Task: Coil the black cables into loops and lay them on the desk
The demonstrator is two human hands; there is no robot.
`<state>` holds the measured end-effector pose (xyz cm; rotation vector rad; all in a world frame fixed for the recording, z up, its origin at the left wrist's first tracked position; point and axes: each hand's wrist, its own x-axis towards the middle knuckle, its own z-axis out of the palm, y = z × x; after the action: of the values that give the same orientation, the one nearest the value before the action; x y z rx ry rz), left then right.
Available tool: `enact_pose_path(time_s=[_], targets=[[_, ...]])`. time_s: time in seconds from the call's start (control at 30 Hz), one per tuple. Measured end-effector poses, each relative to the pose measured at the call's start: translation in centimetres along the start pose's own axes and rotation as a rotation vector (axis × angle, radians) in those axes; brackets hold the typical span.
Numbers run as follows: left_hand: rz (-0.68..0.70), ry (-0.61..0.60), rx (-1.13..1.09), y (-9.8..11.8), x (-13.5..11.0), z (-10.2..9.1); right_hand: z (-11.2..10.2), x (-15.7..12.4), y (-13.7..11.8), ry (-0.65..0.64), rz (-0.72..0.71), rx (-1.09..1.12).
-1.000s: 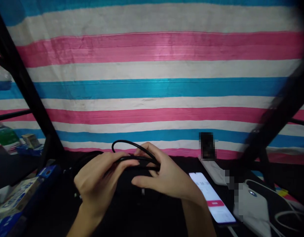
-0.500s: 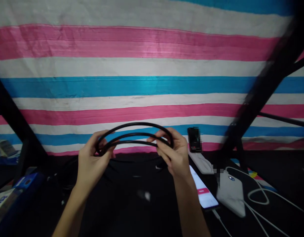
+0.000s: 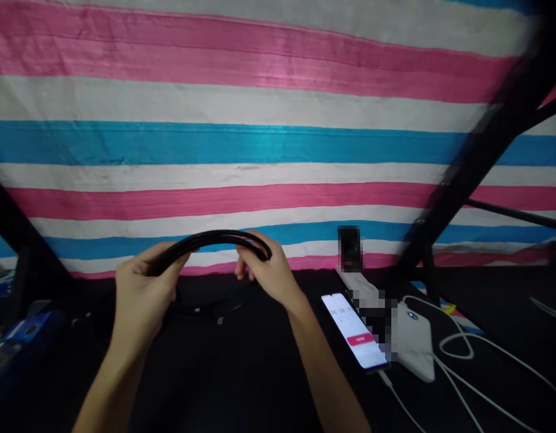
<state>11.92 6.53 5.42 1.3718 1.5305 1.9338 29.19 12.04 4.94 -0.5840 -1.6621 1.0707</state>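
A coiled black cable arches between my two hands, its loops bunched close together. My left hand is closed around the coil's left side, thumb on the near side. At the coil's right side my right hand grips the loops, with some fingers curled beneath and partly hidden. The lower part of the coil hangs behind my hands and is hard to make out against the black table.
A lit phone lies right of my right arm, with a white power bank and white cables beyond it. A dark upright device stands behind. Blue boxes sit at left. Striped sheeting hangs behind, between black frame bars.
The spread loops have come together into a tight bundle. Both hands have shifted left in view, my right hand more so, and the camera view has turned slightly.
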Motion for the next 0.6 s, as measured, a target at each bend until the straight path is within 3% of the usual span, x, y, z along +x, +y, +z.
enact_pose_path(time_s=[0.1, 0.23, 0.33, 0.43, 0.53, 0.6], targets=[[-0.03, -0.076, 0.007, -0.5, -0.7, 1.5, -0.4, 0.1, 0.0, 0.173, -0.021, -0.103], [-0.11, -0.375, 0.112, -2.5, -0.1, 3.5, -1.9, -0.1, -0.6, 0.414, -0.139, -0.258], [-0.137, -0.393, 0.123, -4.6, 0.2, 5.0, -2.1, -0.9, -1.7, 0.551, -0.198, -0.312], [-0.369, -0.317, -0.041, -5.5, -0.2, 6.2, -1.0, -1.5, -2.4, 0.631, -0.265, -0.226], [-0.734, -0.424, -0.418, -4.6, -0.8, 6.6, 0.6, -1.4, -1.8, 0.635, -0.24, -0.004], [-0.891, -0.481, -0.645, -3.7, -0.9, 6.4, 1.3, -0.8, -0.8, 0.605, -0.178, 0.195]])
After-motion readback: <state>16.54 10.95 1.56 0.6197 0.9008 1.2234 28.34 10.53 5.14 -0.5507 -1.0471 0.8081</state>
